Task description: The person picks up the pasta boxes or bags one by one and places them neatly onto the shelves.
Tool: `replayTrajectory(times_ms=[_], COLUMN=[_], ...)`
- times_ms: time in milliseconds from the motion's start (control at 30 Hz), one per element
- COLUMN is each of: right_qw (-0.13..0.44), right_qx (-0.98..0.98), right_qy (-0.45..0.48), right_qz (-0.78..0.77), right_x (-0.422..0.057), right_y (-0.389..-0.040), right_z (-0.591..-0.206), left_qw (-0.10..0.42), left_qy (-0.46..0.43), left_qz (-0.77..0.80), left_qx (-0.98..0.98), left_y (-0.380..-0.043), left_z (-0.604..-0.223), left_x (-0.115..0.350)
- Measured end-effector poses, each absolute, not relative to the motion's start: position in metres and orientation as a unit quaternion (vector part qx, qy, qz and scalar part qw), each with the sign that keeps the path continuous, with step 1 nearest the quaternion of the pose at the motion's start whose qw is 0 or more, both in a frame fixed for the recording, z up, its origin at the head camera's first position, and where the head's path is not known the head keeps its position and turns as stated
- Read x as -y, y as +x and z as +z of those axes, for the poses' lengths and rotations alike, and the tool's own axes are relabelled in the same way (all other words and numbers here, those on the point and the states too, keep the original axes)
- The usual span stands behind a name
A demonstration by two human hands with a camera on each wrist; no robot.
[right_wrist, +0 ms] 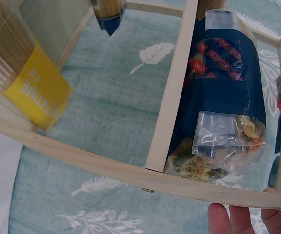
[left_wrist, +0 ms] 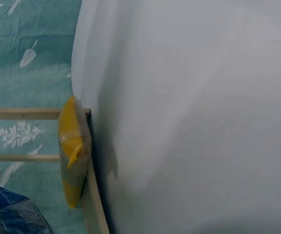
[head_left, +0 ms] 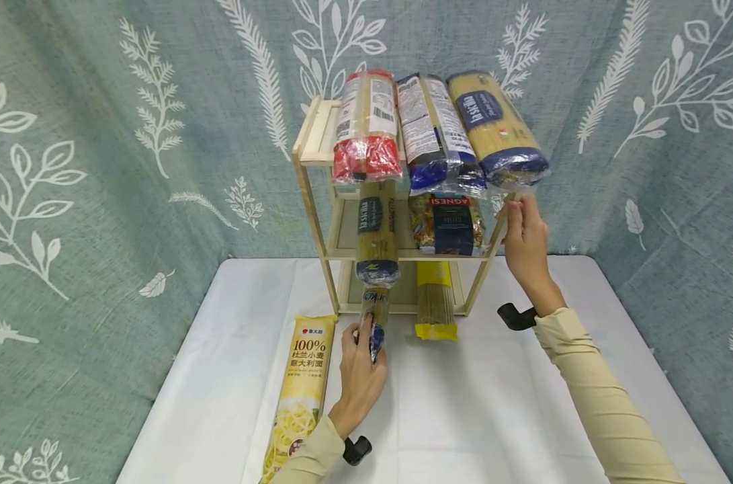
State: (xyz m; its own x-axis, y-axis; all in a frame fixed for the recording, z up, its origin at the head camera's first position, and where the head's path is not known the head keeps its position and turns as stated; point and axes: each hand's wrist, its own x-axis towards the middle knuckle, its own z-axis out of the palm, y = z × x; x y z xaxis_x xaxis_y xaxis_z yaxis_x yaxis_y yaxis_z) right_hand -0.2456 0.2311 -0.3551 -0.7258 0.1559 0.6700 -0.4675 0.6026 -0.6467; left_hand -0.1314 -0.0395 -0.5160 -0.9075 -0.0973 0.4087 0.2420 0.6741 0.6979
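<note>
My left hand [head_left: 363, 376] grips the blue end of a spaghetti pack [head_left: 377, 316] at the lower shelf's front left. That blue wrapper [left_wrist: 13, 209] fills the left wrist view's lower left corner. On the right, my other hand [head_left: 526, 242] holds the side post of the wooden shelf rack [head_left: 318, 202] below its top; its fingertips [right_wrist: 240, 219] show at the frame's edge in the right wrist view. A yellow-banded pasta pack [head_left: 435, 302] lies on the lower shelf, its end jutting forward. Above are a La Sicilia spaghetti pack [head_left: 377, 228] and an Agnesi pasta bag [head_left: 447, 225].
Along the top lie a red-ended pasta pack [head_left: 366, 128], a blue-and-white one [head_left: 439, 131] and a La Sicilia pack [head_left: 493, 128], their ends overhanging the front. A long yellow pasta packet [head_left: 299, 396] lies on the white table [head_left: 463, 417], beside my left forearm. Green patterned curtain [head_left: 70, 202] surrounds the table.
</note>
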Motion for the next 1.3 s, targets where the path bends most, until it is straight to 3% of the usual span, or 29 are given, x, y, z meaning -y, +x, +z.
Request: replayTrajectory(times_ms=[500, 1300], right_qw=[0.368, 0.368], right_qx=[0.818, 0.817], right_qy=[0.102, 0.099], right_qz=[0.43, 0.433], right_x=[-0.231, -0.231], right_y=[-0.247, -0.247], right_z=[-0.356, -0.356], left_qw=[0.202, 0.191], left_qy=[-0.036, -0.015], left_qz=[-0.415, -0.422], left_qx=[0.887, 0.886], left_y=[-0.164, -0.21], left_z=[-0.515, -0.544], left_x=[0.023, -0.009])
